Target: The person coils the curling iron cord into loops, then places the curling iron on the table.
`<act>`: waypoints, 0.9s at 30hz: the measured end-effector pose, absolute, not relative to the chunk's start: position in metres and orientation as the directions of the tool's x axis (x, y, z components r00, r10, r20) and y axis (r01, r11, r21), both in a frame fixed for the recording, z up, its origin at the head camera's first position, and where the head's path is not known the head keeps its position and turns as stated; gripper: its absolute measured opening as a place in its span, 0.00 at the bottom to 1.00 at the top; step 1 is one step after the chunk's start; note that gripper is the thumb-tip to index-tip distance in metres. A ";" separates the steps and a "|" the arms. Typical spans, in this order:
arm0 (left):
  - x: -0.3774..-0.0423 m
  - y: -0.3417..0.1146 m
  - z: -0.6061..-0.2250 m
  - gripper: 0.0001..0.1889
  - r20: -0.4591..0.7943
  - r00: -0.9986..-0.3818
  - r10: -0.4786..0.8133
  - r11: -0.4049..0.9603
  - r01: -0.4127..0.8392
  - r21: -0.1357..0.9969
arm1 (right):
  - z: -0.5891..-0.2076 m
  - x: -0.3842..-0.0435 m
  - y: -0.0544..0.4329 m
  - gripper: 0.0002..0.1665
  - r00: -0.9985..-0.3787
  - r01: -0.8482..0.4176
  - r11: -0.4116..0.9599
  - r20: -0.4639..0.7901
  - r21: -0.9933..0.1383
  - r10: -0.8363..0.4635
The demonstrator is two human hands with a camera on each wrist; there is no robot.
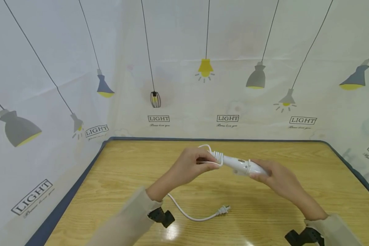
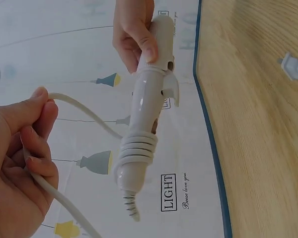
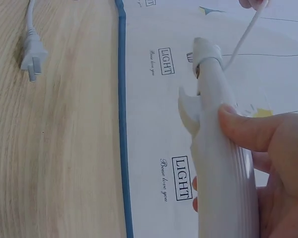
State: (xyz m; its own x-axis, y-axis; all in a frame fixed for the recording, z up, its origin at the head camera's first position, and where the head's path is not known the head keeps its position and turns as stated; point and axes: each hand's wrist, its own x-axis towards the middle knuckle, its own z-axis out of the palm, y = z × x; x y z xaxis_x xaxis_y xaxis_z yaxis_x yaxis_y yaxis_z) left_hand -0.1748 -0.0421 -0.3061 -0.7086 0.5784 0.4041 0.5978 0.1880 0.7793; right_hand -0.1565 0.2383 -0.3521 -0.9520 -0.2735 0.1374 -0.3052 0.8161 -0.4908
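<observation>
A white curling iron (image 1: 237, 164) with a thumb lever (image 3: 188, 111) is held up above the table. My right hand (image 1: 278, 176) grips one end of it, thumb along the white casing. Several turns of white cord (image 2: 137, 148) wrap round the handle near its other end, where a ribbed cord sleeve (image 2: 130, 206) sticks out. My left hand (image 2: 22, 153) pinches the cord between thumb and fingers, beside the handle, with a length trailing down from the palm. At the cord's end, the two-pin plug (image 1: 223, 210) lies on the table.
The wooden table (image 1: 126, 157) has a dark blue edge (image 1: 184, 139) along its back and sides. Behind it hangs a pale cloth (image 1: 178, 75) printed with lamps and lettering. Dark wrist cameras (image 1: 161, 217) are strapped over both sleeves.
</observation>
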 end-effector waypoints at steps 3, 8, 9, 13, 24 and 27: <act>-0.171 -0.042 -0.309 0.04 0.388 -0.749 0.537 0.181 0.551 0.814 | -0.348 -0.157 0.238 0.36 -0.959 -0.283 0.826 0.168 -0.487 -0.229; -0.167 -0.042 -0.320 0.05 0.379 -0.785 0.490 0.141 0.501 0.854 | -0.339 -0.156 0.236 0.36 -0.969 -0.231 0.828 0.194 -0.511 -0.151; -0.167 -0.042 -0.322 0.05 0.379 -0.790 0.482 0.127 0.491 0.862 | -0.337 -0.155 0.235 0.36 -0.970 -0.223 0.825 0.200 -0.519 -0.136; -0.167 -0.041 -0.334 0.07 0.359 -0.822 0.441 0.064 0.428 0.902 | -0.329 -0.151 0.234 0.35 -0.971 -0.207 0.797 0.220 -0.567 -0.096; -0.171 -0.039 -0.351 0.09 0.287 -0.884 0.369 -0.068 0.283 0.957 | -0.303 -0.129 0.234 0.31 -0.963 -0.239 0.710 0.257 -0.663 -0.083; -0.177 -0.039 -0.353 0.10 0.268 -0.890 0.369 -0.084 0.255 0.963 | -0.298 -0.123 0.230 0.30 -0.953 -0.270 0.699 0.286 -0.663 -0.096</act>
State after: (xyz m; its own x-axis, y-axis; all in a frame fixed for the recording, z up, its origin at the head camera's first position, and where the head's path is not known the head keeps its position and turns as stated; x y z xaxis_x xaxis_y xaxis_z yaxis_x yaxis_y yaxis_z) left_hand -0.1766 -0.0393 -0.3530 -0.8900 0.3690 0.2678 0.2551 -0.0838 0.9633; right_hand -0.1232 0.2303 -0.2978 -0.9532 -0.0962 0.2865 -0.2697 0.6986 -0.6628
